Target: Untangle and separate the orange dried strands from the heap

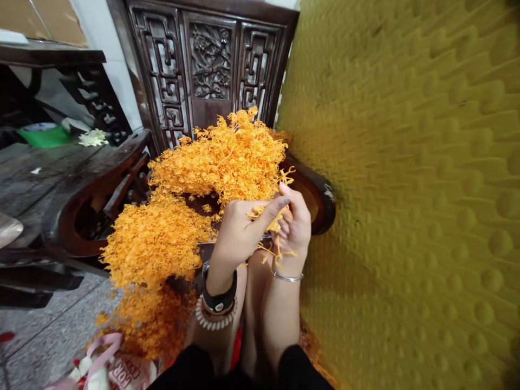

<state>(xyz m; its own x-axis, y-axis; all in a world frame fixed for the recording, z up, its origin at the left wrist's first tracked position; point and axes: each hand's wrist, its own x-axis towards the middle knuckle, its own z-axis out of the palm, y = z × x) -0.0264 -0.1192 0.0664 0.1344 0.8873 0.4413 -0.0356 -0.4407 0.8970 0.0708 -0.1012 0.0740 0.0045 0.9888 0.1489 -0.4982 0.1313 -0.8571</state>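
Observation:
My left hand point(239, 230), with a dark band and a beaded bracelet at the wrist, is closed with its thumb against an orange plastic flower sprig point(278, 221). Facing it, my right hand point(299, 219), which has a silver bangle, curls its fingers around the same bunch. Thin branched stems stick out above the fingertips and hang below the palms. How many pieces are in the fingers is hidden. Just beyond my hands lies a large heap of orange sprigs point(227, 154) on a dark wooden chair. A second heap point(158, 238) spills over the chair's left front.
The carved chair back point(211, 59) stands behind the heap. A yellow-green textured panel point(414, 195) rises close on the right. At left, a dark wooden table point(60, 168) holds a green tape roll point(44, 135) and pale flowers point(93, 137). A printed bag point(128, 371) sits at lower left.

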